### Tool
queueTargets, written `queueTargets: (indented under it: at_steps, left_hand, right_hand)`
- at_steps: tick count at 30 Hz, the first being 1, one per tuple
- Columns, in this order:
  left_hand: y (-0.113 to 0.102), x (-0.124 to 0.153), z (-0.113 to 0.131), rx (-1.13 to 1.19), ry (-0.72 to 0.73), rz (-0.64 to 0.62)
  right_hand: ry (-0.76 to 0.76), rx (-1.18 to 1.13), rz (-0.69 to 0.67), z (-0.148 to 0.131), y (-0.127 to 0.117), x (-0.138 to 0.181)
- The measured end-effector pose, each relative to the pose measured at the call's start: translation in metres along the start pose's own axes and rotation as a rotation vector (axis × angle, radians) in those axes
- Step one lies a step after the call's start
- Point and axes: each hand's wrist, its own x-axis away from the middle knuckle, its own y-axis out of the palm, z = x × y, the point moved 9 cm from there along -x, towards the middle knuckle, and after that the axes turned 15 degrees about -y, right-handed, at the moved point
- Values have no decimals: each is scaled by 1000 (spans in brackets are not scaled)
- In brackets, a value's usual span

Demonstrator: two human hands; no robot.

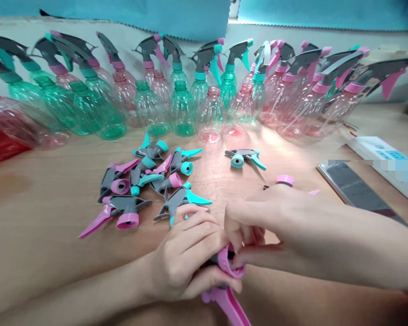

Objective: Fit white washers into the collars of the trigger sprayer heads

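Bottles (180,111), standing in rows beyond the right hand (279,219), which is curling its fingers, any pinch impossible to tell; left hand (187,253), just beside it, clasping one pink-and-gray spray head (228,304), whose pink collar (223,260) is facing the right hand.

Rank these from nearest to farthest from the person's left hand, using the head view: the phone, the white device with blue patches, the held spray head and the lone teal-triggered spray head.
From the left hand:
1. Held spray head: in its grip.
2. Lone teal-triggered spray head: ahead, to the right.
3. Phone: farther right.
4. White device: far right, past the phone.
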Motion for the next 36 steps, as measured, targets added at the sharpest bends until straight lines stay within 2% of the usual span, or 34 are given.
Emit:
queueTargets:
  at_steps: [10, 17, 24, 27, 33, 36]
  left_hand:
    - [1, 2, -8, 15, -62, -32]
    - [2, -1, -18, 35, -171, -20]
    - [3, -2, -19, 9, -197, -31]
    - [2, -1, -20, 0, -198, -27]
    - [0, -1, -21, -17, -211, 7]
    - [0, -2, -20, -36, -214, 13]
  right_hand:
    - [26, -91, 126, 1, 1, -5]
    - [34, -23, 147, 0, 0, 0]
    - [72, -41, 154, 10, 5, -5]
    - [67, 16, 169, 11, 2, -5]
    - [61, 321, 188, -5, -1, -1]
    - [112, 310, 240, -14, -1, 1]
